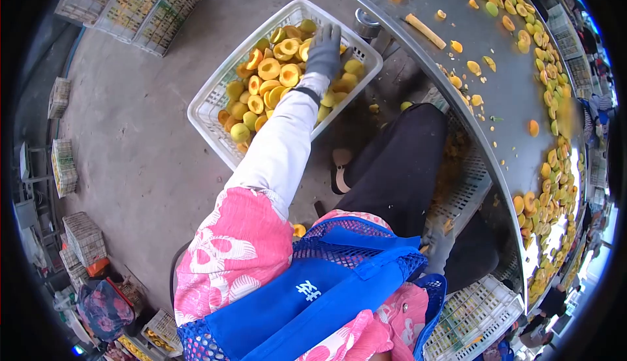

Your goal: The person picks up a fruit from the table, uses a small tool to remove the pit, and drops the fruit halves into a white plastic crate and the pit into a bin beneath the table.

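Note:
My left hand (pixel 324 53), in a grey glove, reaches over the far right part of a white plastic basket (pixel 210 129). Its fingers are stretched out on top of the halved yellow stone fruit (pixel 268 68), which look like peaches or apricots. No fruit shows in its grip, though the palm side is hidden. My right hand (pixel 440 249), gloved too, is low beside my legs, near a white crate (pixel 480 172) under the table edge. Its fingers are partly hidden and blurred, so what it holds, if anything, cannot be made out.
A metal table (pixel 496 155) curves along my right, with many fruit halves (pixel 552 93) along its far side and a wooden stick (pixel 425 31) near its edge. A metal container (pixel 367 23) stands beside the basket. Crates (pixel 134 5) are stacked at the far left; another (pixel 473 318) stands low right.

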Demonstrator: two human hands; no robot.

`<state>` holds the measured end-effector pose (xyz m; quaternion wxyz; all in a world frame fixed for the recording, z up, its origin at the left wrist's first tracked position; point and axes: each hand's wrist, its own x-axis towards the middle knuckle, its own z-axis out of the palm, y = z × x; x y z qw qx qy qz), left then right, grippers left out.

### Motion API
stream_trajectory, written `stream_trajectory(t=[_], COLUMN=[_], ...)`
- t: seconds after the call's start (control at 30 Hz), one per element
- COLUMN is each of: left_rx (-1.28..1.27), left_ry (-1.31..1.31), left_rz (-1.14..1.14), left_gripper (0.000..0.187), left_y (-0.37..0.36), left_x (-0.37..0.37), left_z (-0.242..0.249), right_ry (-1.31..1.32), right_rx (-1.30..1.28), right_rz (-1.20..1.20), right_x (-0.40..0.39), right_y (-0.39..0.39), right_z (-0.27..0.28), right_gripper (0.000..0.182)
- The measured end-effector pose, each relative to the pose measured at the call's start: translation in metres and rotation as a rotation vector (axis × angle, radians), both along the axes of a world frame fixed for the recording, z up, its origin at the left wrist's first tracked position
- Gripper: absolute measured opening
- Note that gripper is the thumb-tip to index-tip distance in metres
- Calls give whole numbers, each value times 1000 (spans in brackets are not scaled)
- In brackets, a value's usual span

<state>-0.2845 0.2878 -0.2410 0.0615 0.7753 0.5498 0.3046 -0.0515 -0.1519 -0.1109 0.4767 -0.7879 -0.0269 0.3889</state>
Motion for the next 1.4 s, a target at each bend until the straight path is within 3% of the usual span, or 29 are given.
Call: stream_trajectory(t=[0.13,0.2,0.27,0.4,0.47,0.53,0.6,0.67,0.73,0.8,0.87,0.93,1.0,1.07,1.13,1.2,1.27,1.3,1.37,1.4], left_rx=[92,-38,-349,-266,-311,-412,-575,-464,-636,-740,-586,-268,-126,-168,-522,-345,-130,-408,-295,-252], left_ry=[-59,143,247,517,693,811,605,621,719,629,362,189,417,577,662,625,746,665,568,553], left_rz=[-185,133,228,155,37,59,234,206,184,259,206,113,-41,-164,-81,-77,-212,-93,-138,-155], left_gripper=[82,93,103,86,68,49,37,33,35,37,44,52,56,51,42,36,35,32,30,27], left_y=[27,13,-23,-40,-59,-75,-95,-117,-117,-105,-91,-86,-86,-81,-78,-83,-62,-93,-97,-112], left_x=[12,-13,-45,-131,-158,-192,-230,-247,-243,-215,-190,-143,-98,-74,-54,-71,-108,-86,-109,-110], left_z=[23,20,34,-12,10,2,-1,6,23,35,33,31,44,14,39,20,-50,15,-8,8], right_ry=[-37,-52,-60,-197,20,3,-4,-110,-249,-409,-774,-975,-1059,-1225,-1345,-1373,-1443,-1483,-1540,-1561], right_rx=[10,-3,19,-4,46,71,90,26,9,19,95,289,157,-19,-194,-210,-225,-238,-249,-252], right_rz=[-22,-42,14,148,-69,-54,-32,146,306,429,533,644,909,1150,1204,1191,1166,1150,1103,1069], right_x=[-3,-1,1,-2,-10,-3,1,4,9,-1,-12,-40,-54,-59,-71,-63,-60,-58,-54,-50], right_y=[4,7,8,12,34,37,44,53,60,77,83,87,79,69,60,51,44,38,25,18], right_z=[-8,-9,-12,-16,7,19,37,69,101,156,196,237,282,302,326,339,346,352,365,371], right_gripper=[20,21,23,22,21,20,19,16,18,23,24,28,37,43,45,44,44,44,44,44])
